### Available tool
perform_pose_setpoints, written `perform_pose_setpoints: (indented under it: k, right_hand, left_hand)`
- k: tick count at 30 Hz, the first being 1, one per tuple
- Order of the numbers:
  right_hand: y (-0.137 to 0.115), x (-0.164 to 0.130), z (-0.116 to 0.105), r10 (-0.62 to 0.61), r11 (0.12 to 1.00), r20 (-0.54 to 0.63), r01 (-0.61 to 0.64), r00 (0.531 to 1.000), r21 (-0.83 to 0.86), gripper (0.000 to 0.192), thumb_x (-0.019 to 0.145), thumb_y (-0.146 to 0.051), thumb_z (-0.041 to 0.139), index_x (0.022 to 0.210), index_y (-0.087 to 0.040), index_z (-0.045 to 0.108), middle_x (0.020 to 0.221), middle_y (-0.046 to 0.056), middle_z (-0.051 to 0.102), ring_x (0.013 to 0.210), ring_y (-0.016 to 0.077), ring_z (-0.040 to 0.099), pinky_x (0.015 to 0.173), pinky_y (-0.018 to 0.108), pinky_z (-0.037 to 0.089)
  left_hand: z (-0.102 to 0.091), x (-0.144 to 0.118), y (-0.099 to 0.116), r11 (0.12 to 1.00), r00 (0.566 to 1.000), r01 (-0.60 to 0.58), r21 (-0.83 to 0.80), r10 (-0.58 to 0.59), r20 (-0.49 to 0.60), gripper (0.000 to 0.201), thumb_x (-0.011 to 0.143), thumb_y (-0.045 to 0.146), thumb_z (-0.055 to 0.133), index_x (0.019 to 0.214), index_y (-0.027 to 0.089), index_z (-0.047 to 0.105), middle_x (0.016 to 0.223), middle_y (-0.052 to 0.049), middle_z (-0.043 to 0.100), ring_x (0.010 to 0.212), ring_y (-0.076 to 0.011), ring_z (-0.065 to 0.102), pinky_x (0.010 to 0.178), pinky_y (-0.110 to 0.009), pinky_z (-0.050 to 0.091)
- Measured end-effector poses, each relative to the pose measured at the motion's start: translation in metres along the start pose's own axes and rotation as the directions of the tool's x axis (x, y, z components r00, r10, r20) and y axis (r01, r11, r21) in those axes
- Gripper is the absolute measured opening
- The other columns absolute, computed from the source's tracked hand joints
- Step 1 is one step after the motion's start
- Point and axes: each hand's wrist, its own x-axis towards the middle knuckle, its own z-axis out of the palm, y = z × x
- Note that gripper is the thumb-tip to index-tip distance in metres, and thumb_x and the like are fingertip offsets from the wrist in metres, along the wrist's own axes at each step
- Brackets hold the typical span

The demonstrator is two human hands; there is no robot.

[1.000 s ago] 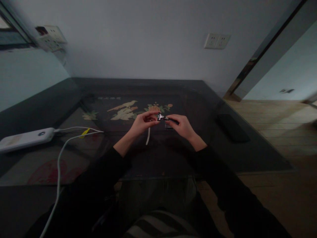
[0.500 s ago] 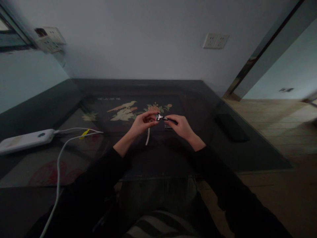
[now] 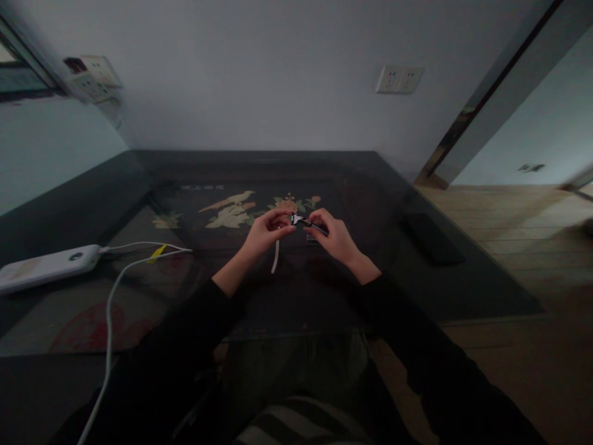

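Note:
My left hand [image 3: 265, 232] and my right hand [image 3: 334, 238] meet above the middle of a dark glass-topped table [image 3: 194, 309]. Between their fingertips they pinch a small black and silver object [image 3: 301, 221]; the light is too dim to name it. A thin white strip [image 3: 275, 256] hangs down from my left hand. A small dark piece [image 3: 312, 238] lies on the glass just under my right hand. Both sleeves are black.
A white power bank [image 3: 46, 267] lies at the table's left with white cables [image 3: 111, 296] running toward me. A black phone-like slab [image 3: 428, 238] rests at the right. Painted birds and flowers [image 3: 236, 209] show under the glass. Wall sockets [image 3: 398, 79] behind.
Both hands stay together on the small object and have shifted slightly left; my right fingers have curled a little closer over it.

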Motion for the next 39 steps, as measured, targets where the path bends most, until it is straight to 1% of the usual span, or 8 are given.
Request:
perform_pose_setpoints:
  k: [4, 8, 11, 14, 18, 26, 32, 39]
  right_hand:
    - [-0.001, -0.001, 0.003, -0.038, 0.999, -0.013, 0.039, 0.999, 0.018, 0.012, 0.09, -0.031, 0.063, 0.093, -0.02, 0.059, 0.079, 0.001, 0.065, 0.07, 0.0163, 0.059, 0.066, 0.027, 0.041]
    - [0.0, 0.0, 0.005, -0.021, 1.0, -0.029, 0.021, 0.999, -0.002, 0.013, 0.089, -0.032, 0.064, 0.088, -0.02, 0.06, 0.076, 0.001, 0.063, 0.067, 0.0161, 0.058, 0.063, 0.027, 0.04]
    - [0.001, 0.0, 0.005, -0.025, 1.0, -0.05, 0.026, 0.998, 0.007, 0.011, 0.089, -0.031, 0.064, 0.088, -0.019, 0.061, 0.079, 0.002, 0.065, 0.072, 0.0171, 0.06, 0.067, 0.028, 0.043]
    - [0.002, 0.001, 0.004, -0.057, 0.998, -0.054, 0.057, 0.997, 0.006, 0.009, 0.089, -0.027, 0.064, 0.088, -0.019, 0.063, 0.084, 0.004, 0.067, 0.076, 0.0176, 0.061, 0.07, 0.028, 0.044]
    - [0.002, 0.002, 0.004, -0.064, 0.998, -0.017, 0.064, 0.998, -0.012, 0.008, 0.089, -0.024, 0.062, 0.09, -0.017, 0.066, 0.083, 0.004, 0.068, 0.071, 0.0162, 0.059, 0.067, 0.028, 0.045]
    - [0.007, 0.001, 0.007, 0.043, 0.998, -0.011, -0.043, 0.999, 0.053, 0.02, 0.087, -0.027, 0.062, 0.103, -0.016, 0.069, 0.079, 0.004, 0.071, 0.066, 0.0159, 0.061, 0.063, 0.028, 0.046]
    - [0.005, 0.001, 0.01, 0.132, 0.982, 0.03, -0.135, 0.991, 0.131, 0.019, 0.084, -0.031, 0.064, 0.094, -0.015, 0.066, 0.074, 0.003, 0.068, 0.063, 0.0144, 0.059, 0.062, 0.027, 0.046]
    - [0.01, 0.002, 0.015, 0.201, 0.956, 0.075, -0.213, 0.977, 0.204, 0.026, 0.084, -0.042, 0.063, 0.081, -0.016, 0.063, 0.072, 0.003, 0.065, 0.065, 0.016, 0.061, 0.06, 0.027, 0.045]
  left_hand:
    - [0.0, 0.001, -0.004, 0.998, 0.999, -0.043, 0.042, 0.042, 0.016, 0.036, 0.069, 0.03, 0.079, 0.097, 0.017, 0.061, 0.084, -0.002, 0.067, 0.078, -0.0135, 0.063, 0.068, -0.024, 0.048]
    - [0.001, 0.0, -0.005, 0.995, 0.998, -0.061, 0.081, 0.059, 0.03, 0.033, 0.073, 0.034, 0.076, 0.094, 0.017, 0.058, 0.086, -0.003, 0.066, 0.078, -0.014, 0.063, 0.067, -0.024, 0.049]
    - [0.002, -0.002, -0.004, 0.994, 0.998, -0.068, 0.08, 0.067, 0.023, 0.029, 0.076, 0.034, 0.074, 0.095, 0.017, 0.059, 0.085, -0.003, 0.066, 0.076, -0.0136, 0.063, 0.066, -0.024, 0.049]
    - [0.003, -0.003, -0.001, 0.993, 0.996, -0.088, 0.081, 0.088, 0.002, 0.027, 0.075, 0.032, 0.075, 0.093, 0.017, 0.06, 0.085, -0.003, 0.066, 0.078, -0.0136, 0.062, 0.069, -0.025, 0.05]
    - [0.003, -0.002, -0.001, 0.99, 0.993, -0.109, 0.09, 0.112, -0.028, 0.025, 0.075, 0.031, 0.075, 0.09, 0.017, 0.062, 0.086, -0.003, 0.066, 0.079, -0.013, 0.062, 0.072, -0.025, 0.049]
    - [0.002, 0.0, -0.006, 0.986, 0.993, -0.1, 0.132, 0.107, -0.052, 0.023, 0.076, 0.027, 0.074, 0.092, 0.016, 0.064, 0.084, -0.003, 0.067, 0.078, -0.0131, 0.062, 0.07, -0.025, 0.048]
    - [0.004, -0.002, -0.003, 0.972, 0.992, -0.092, 0.216, 0.109, -0.069, 0.019, 0.077, 0.025, 0.072, 0.091, 0.015, 0.065, 0.085, -0.003, 0.068, 0.077, -0.0136, 0.062, 0.069, -0.025, 0.048]
    - [0.005, -0.003, -0.007, 0.959, 0.992, -0.096, 0.266, 0.114, -0.053, 0.017, 0.078, 0.026, 0.072, 0.09, 0.015, 0.066, 0.081, -0.002, 0.067, 0.073, -0.0136, 0.061, 0.068, -0.025, 0.047]
